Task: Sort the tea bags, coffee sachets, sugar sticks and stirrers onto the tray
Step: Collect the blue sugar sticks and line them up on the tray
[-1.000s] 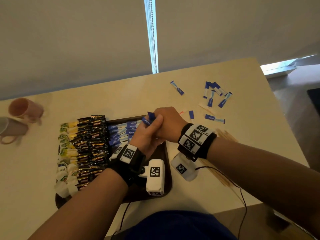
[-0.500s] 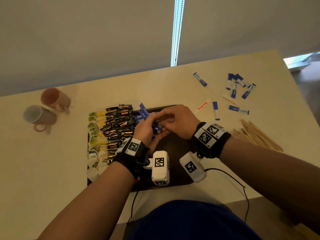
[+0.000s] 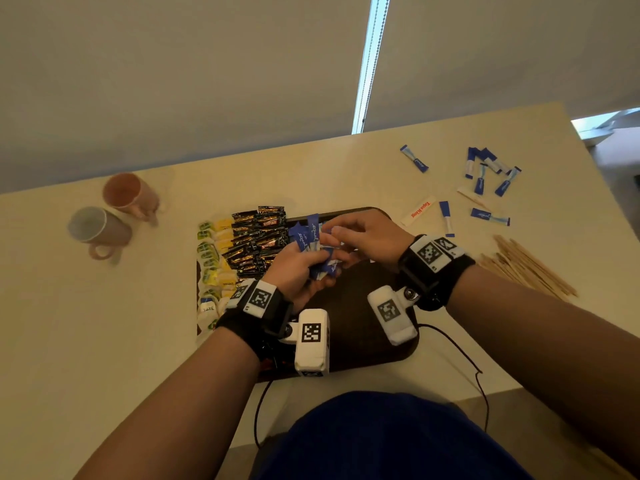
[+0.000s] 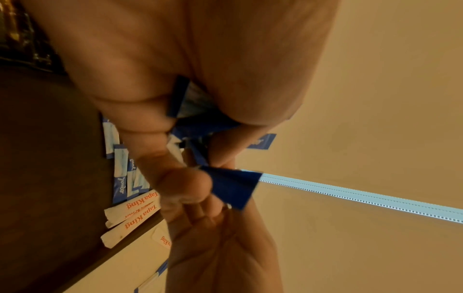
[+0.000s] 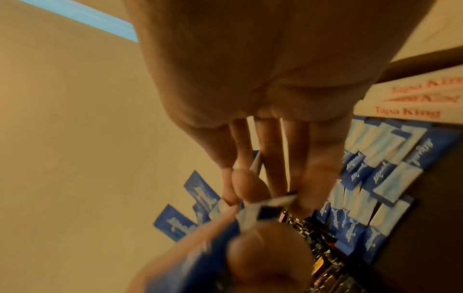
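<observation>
Counter-top tray: left hand grips blue sugar sticks above it; right hand pinches one.

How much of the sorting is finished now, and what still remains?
Done: tea bags and coffee sachets lie in rows on the tray, with some blue sticks beside them. In hand: the left hand grips a blue bunch; the right hand pinches at it. Left: loose sticks and stirrers on the table.
</observation>
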Available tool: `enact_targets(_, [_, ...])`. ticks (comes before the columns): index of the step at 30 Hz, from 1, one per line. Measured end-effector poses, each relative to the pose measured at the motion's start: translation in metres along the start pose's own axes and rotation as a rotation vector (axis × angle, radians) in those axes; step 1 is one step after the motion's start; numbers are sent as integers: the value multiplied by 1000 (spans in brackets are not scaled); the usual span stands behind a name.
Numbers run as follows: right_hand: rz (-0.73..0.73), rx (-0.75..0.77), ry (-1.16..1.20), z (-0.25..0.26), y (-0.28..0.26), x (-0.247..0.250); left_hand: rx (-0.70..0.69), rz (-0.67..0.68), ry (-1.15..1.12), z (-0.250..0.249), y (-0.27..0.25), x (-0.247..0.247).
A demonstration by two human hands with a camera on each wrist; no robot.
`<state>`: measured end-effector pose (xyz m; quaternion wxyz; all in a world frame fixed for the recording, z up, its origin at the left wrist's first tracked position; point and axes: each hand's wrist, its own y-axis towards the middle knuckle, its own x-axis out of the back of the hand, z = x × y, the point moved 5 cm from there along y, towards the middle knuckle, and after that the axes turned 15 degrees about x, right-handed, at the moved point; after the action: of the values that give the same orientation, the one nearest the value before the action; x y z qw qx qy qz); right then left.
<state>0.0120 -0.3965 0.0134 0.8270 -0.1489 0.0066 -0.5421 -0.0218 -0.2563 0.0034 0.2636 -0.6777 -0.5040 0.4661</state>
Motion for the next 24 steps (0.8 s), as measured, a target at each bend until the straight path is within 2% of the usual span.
enact_targets(2, [-48,1,156,1,-5,0,-6,39,-1,0,-4,0])
enact_targets(4, [-124,-12,181,-3,-9,3,-23,44,-13,-1,-6,3])
enact_targets(8, [-243,-17,209,-12,-12,9,-43,-55,-24,0,-6,9])
enact_targets(13, [-267,-25,293,-23,-18,10,-9,-108,-40,6,-3,12])
enact_targets(18, [-177,-7,242,-26,-23,14,3,-124,-58,7,-2,10])
enact_targets(24, [-286,-79,98,-39,-23,31,19,-138,-69,5,2,9])
